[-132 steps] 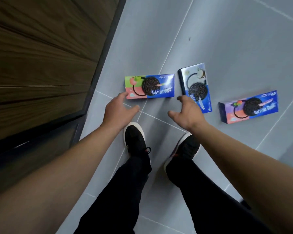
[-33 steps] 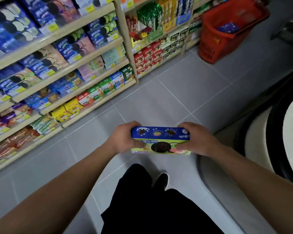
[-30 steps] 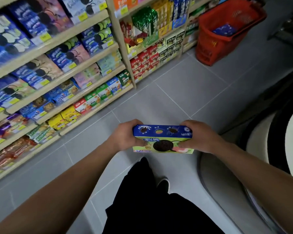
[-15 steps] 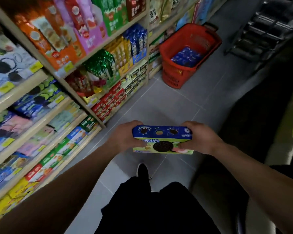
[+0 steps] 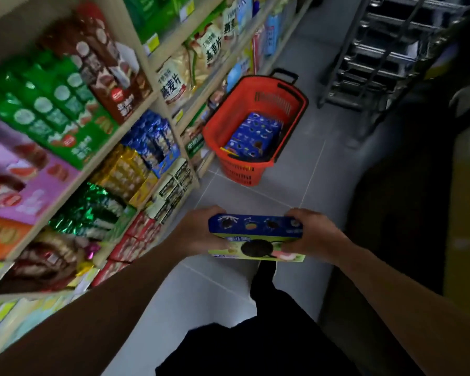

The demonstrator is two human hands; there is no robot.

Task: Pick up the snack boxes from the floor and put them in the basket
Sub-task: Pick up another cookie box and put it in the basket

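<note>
I hold a stack of blue and green snack boxes [image 5: 255,237] flat in front of me above the grey floor. My left hand [image 5: 198,234] grips its left end and my right hand [image 5: 312,234] grips its right end. How many boxes are in the stack I cannot tell. A red plastic basket [image 5: 236,112] with black handles stands on the floor ahead, close against the shelf. Several blue snack boxes [image 5: 255,137] lie inside it.
Stocked wooden shelves [image 5: 98,147] of snack packs run along the left. A dark metal rack [image 5: 391,50] stands at the upper right. A dark bulky shape [image 5: 407,213] lines the right side. Grey floor tiles [image 5: 255,196] lie between me and the basket.
Earlier the boxes lay on the floor; now they are in both hands. Over the last second the basket has come closer and lower in view, its contents showing.
</note>
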